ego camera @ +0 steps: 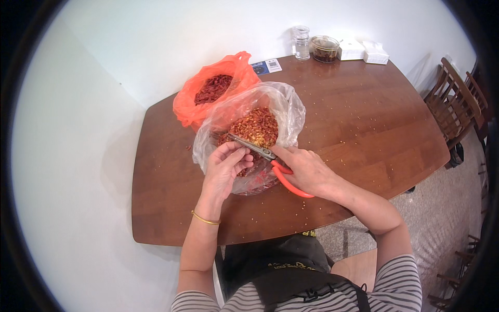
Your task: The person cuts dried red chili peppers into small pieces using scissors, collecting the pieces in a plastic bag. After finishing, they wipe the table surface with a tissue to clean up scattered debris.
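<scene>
My right hand (310, 167) grips a pair of scissors (255, 148) by its red handles. The blades point up and left, close together, over a clear plastic bag (290, 101). Inside that bag lies a heap of cut dried red chili pieces (255, 124) mixed with pale seeds. My left hand (230, 162) is at the bag's near left side, thumb and fingers drawn together beside the blades. Whether something small sits between those fingertips is hidden. Behind stands an orange plastic bag (187, 91), its mouth open, holding darker dried red chilies (213, 89).
Pale seeds are scattered over the wooden table (366, 128). Along the wall stand a clear bottle (301, 43), a lidded glass bowl (325, 48) with dark contents, and two white boxes (351, 50). A printed card (267, 67) lies near the orange bag. Wooden chairs (452, 101) stand at right.
</scene>
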`<act>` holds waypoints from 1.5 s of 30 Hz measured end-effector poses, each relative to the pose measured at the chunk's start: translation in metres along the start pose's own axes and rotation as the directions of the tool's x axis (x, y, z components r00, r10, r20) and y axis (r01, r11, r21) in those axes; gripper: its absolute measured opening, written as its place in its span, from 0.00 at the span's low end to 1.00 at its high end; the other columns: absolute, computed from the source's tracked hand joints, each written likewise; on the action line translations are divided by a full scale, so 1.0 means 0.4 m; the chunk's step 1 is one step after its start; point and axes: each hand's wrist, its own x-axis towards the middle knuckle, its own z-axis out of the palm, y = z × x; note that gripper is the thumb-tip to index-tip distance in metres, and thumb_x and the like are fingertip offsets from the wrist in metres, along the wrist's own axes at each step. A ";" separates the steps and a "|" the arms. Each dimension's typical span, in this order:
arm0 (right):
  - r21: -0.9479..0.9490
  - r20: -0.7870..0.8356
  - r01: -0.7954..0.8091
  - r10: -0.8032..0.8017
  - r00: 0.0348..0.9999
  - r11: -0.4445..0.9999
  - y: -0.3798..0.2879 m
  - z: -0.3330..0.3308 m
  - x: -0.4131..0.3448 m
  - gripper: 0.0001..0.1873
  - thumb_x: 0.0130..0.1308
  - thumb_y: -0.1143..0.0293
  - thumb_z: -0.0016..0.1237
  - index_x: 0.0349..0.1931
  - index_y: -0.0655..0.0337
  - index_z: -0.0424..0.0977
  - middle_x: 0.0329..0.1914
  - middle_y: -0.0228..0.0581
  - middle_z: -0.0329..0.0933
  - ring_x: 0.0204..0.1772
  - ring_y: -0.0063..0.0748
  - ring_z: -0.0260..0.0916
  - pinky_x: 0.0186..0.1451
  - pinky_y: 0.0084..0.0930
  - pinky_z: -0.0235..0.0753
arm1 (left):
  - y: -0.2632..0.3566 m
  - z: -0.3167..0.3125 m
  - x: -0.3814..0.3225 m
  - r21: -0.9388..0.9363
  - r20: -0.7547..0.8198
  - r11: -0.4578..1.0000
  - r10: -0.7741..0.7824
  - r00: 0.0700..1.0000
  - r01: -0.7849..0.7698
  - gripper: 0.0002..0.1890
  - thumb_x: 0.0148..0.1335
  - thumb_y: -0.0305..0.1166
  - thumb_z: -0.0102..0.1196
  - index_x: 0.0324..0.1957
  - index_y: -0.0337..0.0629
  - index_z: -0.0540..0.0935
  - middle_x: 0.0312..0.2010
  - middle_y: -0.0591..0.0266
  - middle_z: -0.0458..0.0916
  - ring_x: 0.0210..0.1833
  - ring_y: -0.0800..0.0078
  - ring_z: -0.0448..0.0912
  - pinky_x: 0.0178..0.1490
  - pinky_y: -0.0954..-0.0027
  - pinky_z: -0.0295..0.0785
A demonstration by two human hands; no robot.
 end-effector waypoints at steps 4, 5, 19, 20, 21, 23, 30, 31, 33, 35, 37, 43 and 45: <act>0.050 -0.008 0.015 -0.014 1.000 0.999 0.003 -0.001 0.007 0.15 0.61 0.65 0.47 0.44 0.63 0.64 0.32 0.56 0.71 0.37 0.58 0.72 0.38 0.45 0.72 | -0.002 -0.007 0.000 -0.045 -0.008 0.999 0.014 1.000 -0.014 0.06 0.61 0.25 0.52 0.40 0.37 0.75 0.34 0.61 0.79 0.35 0.75 0.78 0.40 0.73 0.76; 0.039 -0.036 0.020 -0.018 0.999 0.999 0.000 -0.002 0.006 0.16 0.61 0.65 0.47 0.45 0.63 0.63 0.32 0.56 0.71 0.38 0.57 0.71 0.38 0.44 0.72 | -0.004 -0.005 0.001 -0.068 -0.017 0.997 0.029 0.999 -0.030 0.06 0.61 0.25 0.52 0.40 0.37 0.75 0.34 0.61 0.79 0.35 0.75 0.78 0.40 0.73 0.76; -0.004 -0.039 0.020 -0.020 0.999 1.000 -0.016 0.000 -0.007 0.25 0.60 0.66 0.48 0.56 0.62 0.60 0.41 0.58 0.69 0.44 0.59 0.70 0.44 0.44 0.72 | -0.009 -0.002 0.001 -0.092 -0.015 0.995 0.040 0.999 -0.041 0.03 0.61 0.25 0.52 0.36 0.37 0.77 0.32 0.60 0.80 0.33 0.74 0.79 0.37 0.73 0.78; 0.004 -0.025 0.013 -0.013 1.000 1.000 -0.016 0.000 -0.006 0.24 0.60 0.66 0.48 0.56 0.62 0.61 0.40 0.58 0.70 0.43 0.59 0.71 0.43 0.44 0.72 | -0.007 -0.001 -0.001 -0.083 -0.019 0.996 0.040 0.999 -0.041 0.03 0.61 0.25 0.51 0.36 0.36 0.77 0.31 0.60 0.80 0.32 0.74 0.79 0.37 0.73 0.77; 0.011 -0.013 0.006 -0.006 1.000 1.000 -0.015 -0.001 -0.006 0.23 0.60 0.67 0.48 0.55 0.62 0.61 0.39 0.59 0.71 0.42 0.59 0.71 0.43 0.44 0.72 | -0.005 0.001 -0.002 -0.073 -0.022 0.996 0.040 0.999 -0.042 0.04 0.61 0.24 0.51 0.37 0.36 0.77 0.31 0.60 0.80 0.32 0.74 0.79 0.37 0.74 0.77; 0.041 0.002 0.004 -0.004 1.000 0.999 -0.013 -0.004 -0.004 0.20 0.60 0.67 0.48 0.52 0.63 0.63 0.36 0.59 0.72 0.40 0.60 0.71 0.41 0.45 0.72 | 0.000 0.005 -0.002 -0.034 -0.039 0.998 0.043 0.998 -0.044 0.03 0.61 0.24 0.52 0.35 0.36 0.76 0.31 0.60 0.80 0.31 0.75 0.79 0.35 0.75 0.77; 0.226 0.034 -0.073 0.067 0.997 0.971 -0.024 -0.037 0.002 0.13 0.61 0.66 0.46 0.42 0.65 0.67 0.29 0.60 0.73 0.38 0.62 0.71 0.38 0.47 0.70 | 0.011 0.005 -0.001 0.640 -0.107 0.732 0.384 0.917 -0.232 0.06 0.57 0.26 0.55 0.36 0.37 0.77 0.30 0.65 0.79 0.29 0.81 0.75 0.30 0.79 0.69; 0.239 0.033 -0.095 0.090 0.995 0.966 -0.024 -0.040 0.003 0.13 0.61 0.66 0.46 0.42 0.65 0.67 0.29 0.60 0.73 0.38 0.62 0.70 0.38 0.47 0.70 | 0.025 0.000 0.009 0.693 -0.081 0.658 0.476 0.876 -0.293 0.06 0.56 0.27 0.56 0.36 0.38 0.77 0.29 0.65 0.79 0.29 0.80 0.75 0.31 0.78 0.69; 0.265 0.031 -0.100 0.095 0.995 0.959 -0.018 -0.041 0.008 0.13 0.61 0.67 0.46 0.41 0.65 0.67 0.29 0.60 0.73 0.38 0.62 0.70 0.37 0.46 0.70 | 0.080 -0.021 0.052 0.781 -0.012 0.488 0.635 0.772 -0.389 0.07 0.55 0.27 0.56 0.36 0.39 0.78 0.28 0.65 0.79 0.28 0.78 0.74 0.32 0.76 0.68; 0.272 0.018 -0.090 0.089 0.996 0.958 -0.015 -0.038 0.010 0.12 0.61 0.67 0.46 0.41 0.64 0.67 0.29 0.60 0.73 0.37 0.62 0.70 0.37 0.46 0.70 | 0.161 -0.028 0.110 0.883 -0.001 0.357 0.650 0.760 -0.304 0.06 0.55 0.28 0.55 0.35 0.40 0.79 0.28 0.61 0.79 0.30 0.71 0.75 0.35 0.71 0.70; 0.259 -0.012 -0.055 0.061 0.998 0.964 -0.018 -0.033 0.010 0.12 0.61 0.68 0.46 0.41 0.64 0.67 0.29 0.60 0.73 0.37 0.62 0.70 0.37 0.46 0.70 | 0.212 -0.084 0.214 0.962 0.163 0.047 0.691 0.704 -0.269 0.07 0.55 0.28 0.52 0.34 0.40 0.81 0.32 0.54 0.80 0.34 0.63 0.78 0.39 0.65 0.72; 0.256 -0.062 0.014 0.002 0.998 0.966 -0.009 -0.024 0.007 0.12 0.60 0.68 0.46 0.41 0.65 0.67 0.29 0.60 0.73 0.38 0.63 0.70 0.37 0.46 0.71 | 0.230 -0.147 0.415 0.938 0.144 -0.346 0.435 0.889 0.017 0.09 0.49 0.24 0.50 0.31 0.43 0.83 0.34 0.48 0.81 0.40 0.56 0.79 0.44 0.59 0.73; 0.262 -0.037 -0.015 0.025 0.999 0.965 -0.014 -0.029 0.008 0.14 0.60 0.68 0.47 0.44 0.65 0.68 0.31 0.61 0.73 0.39 0.62 0.70 0.38 0.45 0.71 | 0.220 -0.154 0.443 0.902 0.063 -0.420 0.348 0.935 0.096 0.11 0.50 0.25 0.50 0.34 0.46 0.83 0.34 0.51 0.81 0.41 0.56 0.78 0.46 0.59 0.73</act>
